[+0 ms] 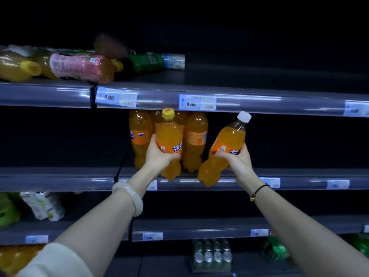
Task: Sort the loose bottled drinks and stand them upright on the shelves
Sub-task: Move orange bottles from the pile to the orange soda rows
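The left hand is wrapping its fingers around the lower label of an orange soda bottle with a yellow cap, holding it upright, its base at the front edge of the middle shelf. Just behind this hand, at least 2 more orange soda bottles are standing upright on the same shelf, touching one another. The right hand is closing around the waist of an orange soda bottle with a white cap; this bottle is tilting, cap up and to the right, base hanging in front of the shelf lip, below and left of the hand.

Above both hands, on the upper shelf, several bottles are lying on their sides: a pink-labelled bottle up and left of the left hand, a green-labelled bottle just beside it, a dark bottle blurred behind. A white bangle is sitting on the left wrist, a dark cord bracelet on the right. Below the right forearm, a shrink-wrapped pack of small bottles is resting on a low shelf.
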Demonstrator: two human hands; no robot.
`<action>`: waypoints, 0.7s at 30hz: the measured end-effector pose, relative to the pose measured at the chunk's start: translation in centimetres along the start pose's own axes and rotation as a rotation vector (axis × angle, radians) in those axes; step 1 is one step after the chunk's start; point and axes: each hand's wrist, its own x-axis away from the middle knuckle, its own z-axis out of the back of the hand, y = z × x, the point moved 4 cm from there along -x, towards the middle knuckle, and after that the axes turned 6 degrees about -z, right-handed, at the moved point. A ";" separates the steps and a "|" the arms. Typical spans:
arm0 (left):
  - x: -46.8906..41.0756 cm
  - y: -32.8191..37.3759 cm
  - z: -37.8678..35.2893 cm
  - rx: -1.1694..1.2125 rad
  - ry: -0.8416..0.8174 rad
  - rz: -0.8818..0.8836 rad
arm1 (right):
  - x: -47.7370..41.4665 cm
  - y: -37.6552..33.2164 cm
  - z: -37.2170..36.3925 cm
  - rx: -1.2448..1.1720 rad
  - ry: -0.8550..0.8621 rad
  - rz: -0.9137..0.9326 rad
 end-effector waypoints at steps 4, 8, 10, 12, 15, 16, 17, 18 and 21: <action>-0.5 -0.5 -1.1 -0.004 -0.026 -0.036 | -0.9 0.9 0.8 -0.112 0.044 -0.040; -0.6 -0.7 -1.6 0.029 0.025 -0.030 | -1.6 1.7 1.3 -0.158 0.074 -0.054; -0.8 -0.7 -1.6 0.028 0.028 -0.020 | -2.0 1.5 1.4 -0.173 0.071 -0.046; -0.8 -0.7 -1.6 0.044 0.057 0.009 | -2.2 1.3 1.4 -0.205 0.071 -0.047; -0.5 -0.8 -1.5 0.106 0.149 0.067 | -2.4 1.4 1.4 -0.236 0.071 -0.049; -0.4 -1.0 -1.3 0.128 0.188 0.095 | -2.5 1.4 1.5 -0.251 0.072 -0.053; -0.3 -1.1 -1.2 0.152 0.226 0.124 | -2.5 1.5 1.5 -0.268 0.074 -0.057; -0.2 -1.3 -1.0 0.176 0.260 0.149 | -2.5 1.5 1.5 -0.280 0.074 -0.057; -0.5 -1.4 -0.7 0.222 0.306 0.188 | -2.7 1.3 1.4 -0.267 0.077 -0.039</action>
